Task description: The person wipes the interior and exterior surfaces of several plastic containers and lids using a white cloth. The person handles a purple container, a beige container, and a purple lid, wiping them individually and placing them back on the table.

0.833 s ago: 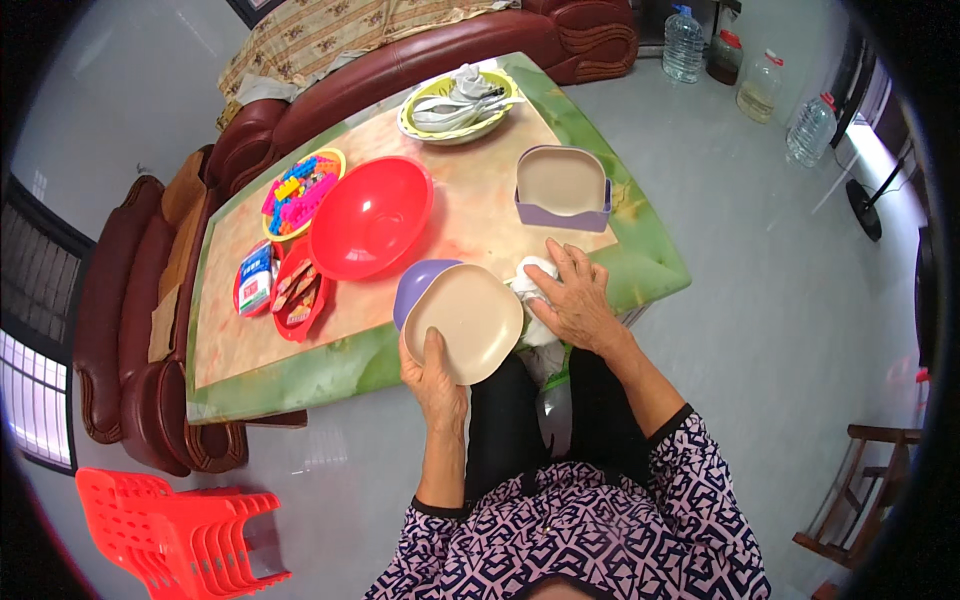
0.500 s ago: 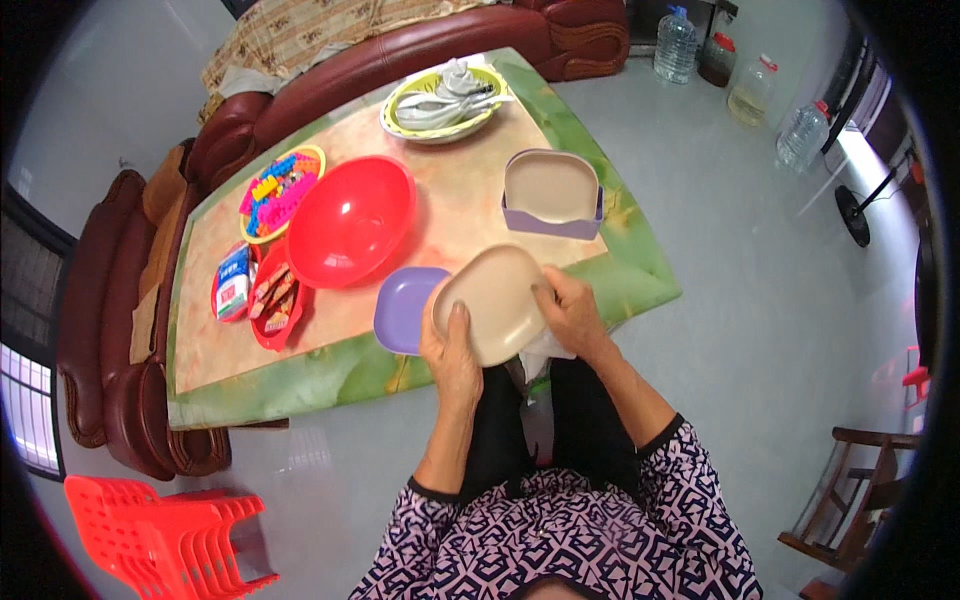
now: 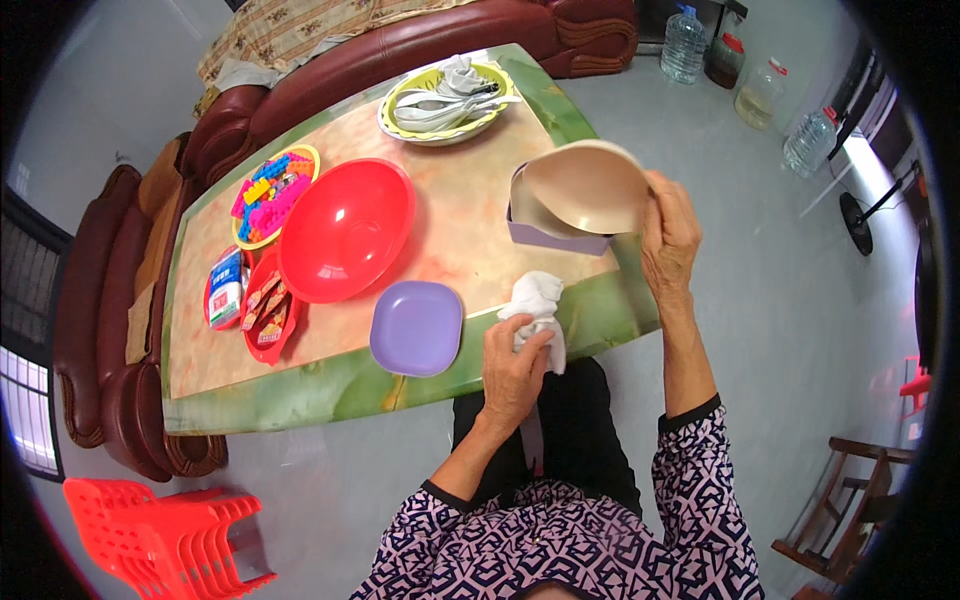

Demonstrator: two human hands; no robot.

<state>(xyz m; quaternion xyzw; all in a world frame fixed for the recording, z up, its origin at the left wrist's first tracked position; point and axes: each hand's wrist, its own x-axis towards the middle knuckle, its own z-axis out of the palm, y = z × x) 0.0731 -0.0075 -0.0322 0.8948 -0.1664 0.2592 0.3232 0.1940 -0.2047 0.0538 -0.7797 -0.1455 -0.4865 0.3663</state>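
My right hand (image 3: 668,238) grips the edge of a beige plate (image 3: 590,185) and tilts it over a purple holder (image 3: 560,239) near the table's right edge. Another beige piece shows behind it in that holder. At the front edge, my left hand (image 3: 515,370) has its thumb and fingers closed around the lower part of a crumpled white cloth (image 3: 537,295). A purple plate (image 3: 416,330) lies flat on the table to the left of this hand.
A large red bowl (image 3: 347,232) stands mid-table. Around it are a basket of toy bricks (image 3: 275,195), a red dish of wrapped packets (image 3: 270,308), a tissue pack (image 3: 227,287) and a yellow-rimmed basket of spoons (image 3: 447,105). Red stools (image 3: 165,530) stand stacked at lower left.
My right hand has carried the beige plate up and right to the purple holder. My left hand has let go of the plate and moved right, onto the white cloth.
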